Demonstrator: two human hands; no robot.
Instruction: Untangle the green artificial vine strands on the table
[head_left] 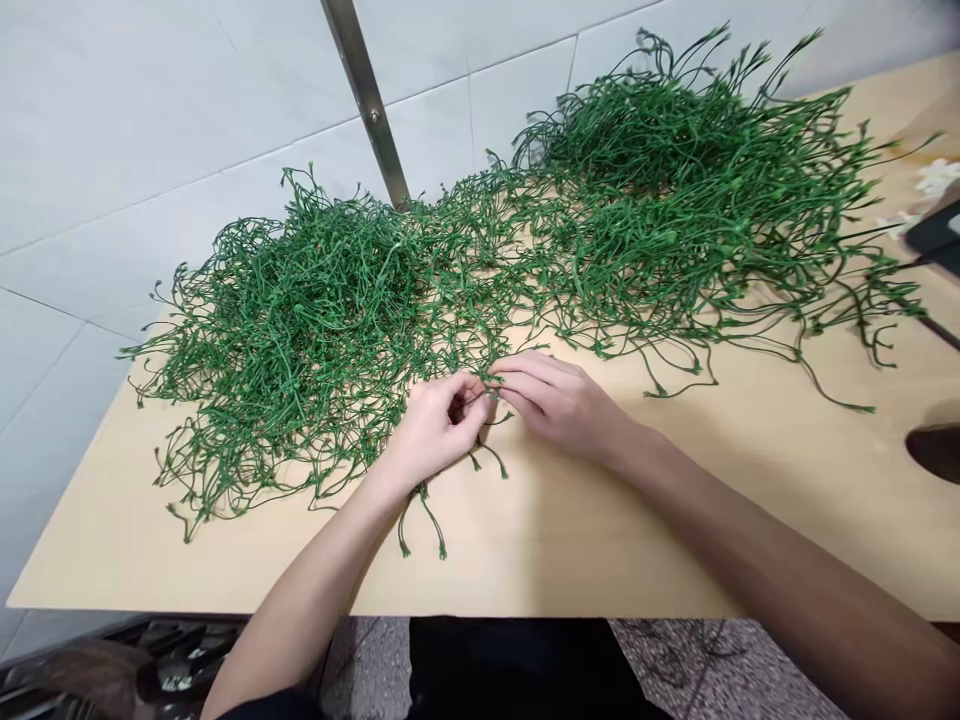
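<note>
"At the middle of the counter point(615, 560), what are the fingers doing?"

"Left hand point(435, 425) and right hand point(566, 400) nearly meet; both seem pinched on a green stem point(491, 379). How many strands, I can't tell."

"And around them?"

"From the hands, one pile point(322, 290) at ten o'clock, a bigger heap point(675, 190) between one and two, loose stems point(441, 548) at seven."

"Any advice?"

"I'd grip lightly, steady with the left, and keep clear of the ten o'clock tangle, which could snag."
</note>
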